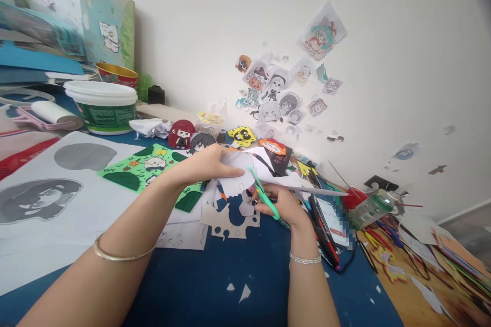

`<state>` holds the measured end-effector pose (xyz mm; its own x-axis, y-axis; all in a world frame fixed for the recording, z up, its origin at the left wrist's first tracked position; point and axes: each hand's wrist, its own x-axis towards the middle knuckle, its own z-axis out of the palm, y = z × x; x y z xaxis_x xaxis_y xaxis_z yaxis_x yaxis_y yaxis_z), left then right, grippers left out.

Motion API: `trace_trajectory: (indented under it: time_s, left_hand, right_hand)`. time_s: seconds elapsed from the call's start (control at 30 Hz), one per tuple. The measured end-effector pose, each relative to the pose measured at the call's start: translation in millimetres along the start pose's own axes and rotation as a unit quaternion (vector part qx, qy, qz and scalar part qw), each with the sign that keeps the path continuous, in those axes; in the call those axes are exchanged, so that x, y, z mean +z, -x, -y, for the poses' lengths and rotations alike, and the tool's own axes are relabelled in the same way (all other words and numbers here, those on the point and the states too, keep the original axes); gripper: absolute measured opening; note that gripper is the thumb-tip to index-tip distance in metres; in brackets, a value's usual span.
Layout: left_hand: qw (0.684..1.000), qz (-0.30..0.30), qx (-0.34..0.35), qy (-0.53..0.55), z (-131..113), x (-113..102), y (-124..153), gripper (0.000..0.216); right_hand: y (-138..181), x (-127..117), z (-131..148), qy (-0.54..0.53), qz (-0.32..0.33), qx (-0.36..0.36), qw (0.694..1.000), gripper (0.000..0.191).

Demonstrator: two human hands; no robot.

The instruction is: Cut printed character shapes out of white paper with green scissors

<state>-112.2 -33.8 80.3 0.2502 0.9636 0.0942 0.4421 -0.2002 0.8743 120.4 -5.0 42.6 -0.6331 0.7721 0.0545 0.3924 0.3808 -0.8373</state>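
Note:
My left hand (220,166) pinches a sheet of white paper (233,176), thumb on top, above the middle of the table. Green-handled scissors (264,198) are in my right hand (282,204), fingers closed around the handle. Their tip lies against the paper, just right of my left thumb; how far the blades are apart I cannot tell. A strip of the paper sticks out to the right over my right hand. Underneath lie paper offcuts with cut-out holes (233,217). Left of them is a bright green drawn sheet (130,171).
White sheets with grey printed figures (40,199) cover the table's left. Behind stand a white-and-green tub (102,107) and a red tin (117,74). Cartoon cut-outs (242,136) line the back. Pens (326,235), a phone (333,219) and a glass jar (372,209) are at right.

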Motion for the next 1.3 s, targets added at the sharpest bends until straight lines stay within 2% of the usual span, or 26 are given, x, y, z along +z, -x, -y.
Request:
trace_trajectory:
  time_s: [0.17,0.47,0.8,1.0,1.3]
  left_hand:
    - [1.0,-0.016,0.0,0.012,-3.3,1.7,1.1,0.032]
    - [0.997,-0.071,0.0,0.041,-6.4,8.2,1.7,0.04]
    - [0.996,-0.091,0.014,0.017,-6.5,9.4,1.7,0.041]
    - [0.997,-0.073,0.018,0.02,-6.9,11.1,0.8,0.042]
    - [0.994,-0.091,0.002,0.053,-9.8,11.8,0.4,0.045]
  right_hand:
    - [-2.0,1.7,-3.1,-0.034,0.001,-0.007,0.999,0.019]
    - [-7.7,9.6,-6.1,-0.116,-0.044,-0.05,0.991,0.019]
    - [-7.1,8.5,-3.9,-0.081,-0.046,-0.046,0.995,0.017]
    - [-8.9,12.2,-1.6,-0.097,-0.057,-0.053,0.992,0.022]
    - [-15.4,20.6,-1.9,-0.117,-0.11,-0.064,0.985,0.02]
